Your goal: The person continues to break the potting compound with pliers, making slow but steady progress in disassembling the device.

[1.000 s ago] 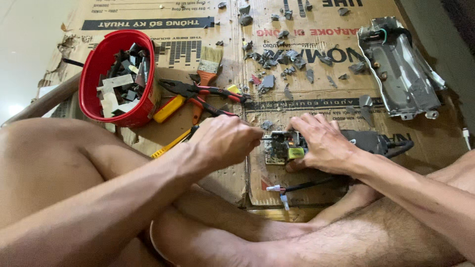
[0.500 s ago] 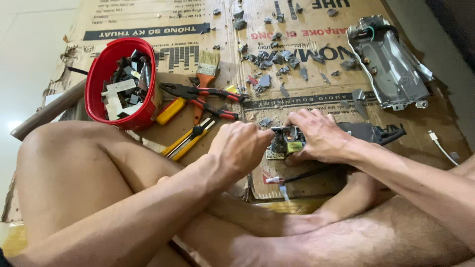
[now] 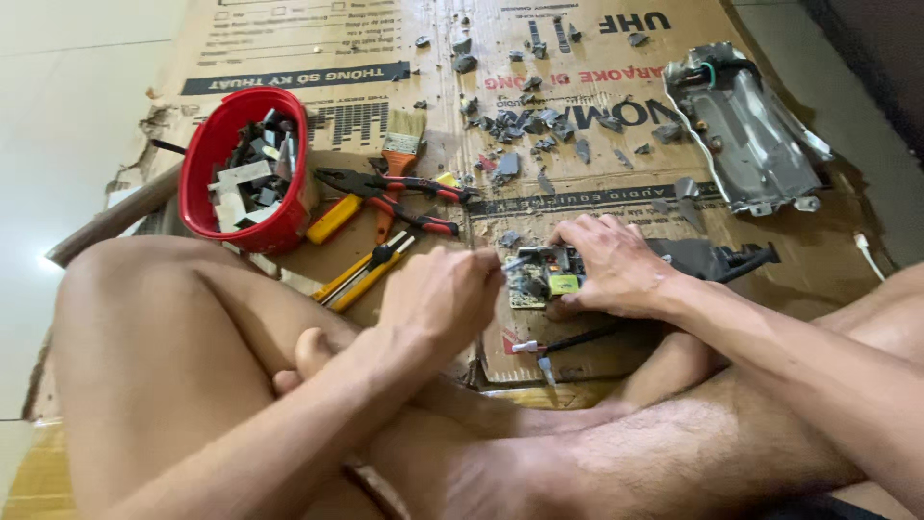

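Observation:
A small circuit board with a yellow part lies on the flattened cardboard in front of my crossed legs. My right hand presses down on the board and holds it in place. My left hand is closed around a small metal tool whose tip touches the board's left edge. A dark plastic housing sticks out to the right from under my right hand.
A red bowl of scrap parts stands at the left. Red-handled pliers, a yellow-handled tool and a brush lie beside it. A grey metal chassis sits at the upper right; broken grey bits are scattered between.
My left hand has moved right, closer to the board, and its tool tip now meets the board's edge. The camera view has shifted slightly; my right hand stays on the board.

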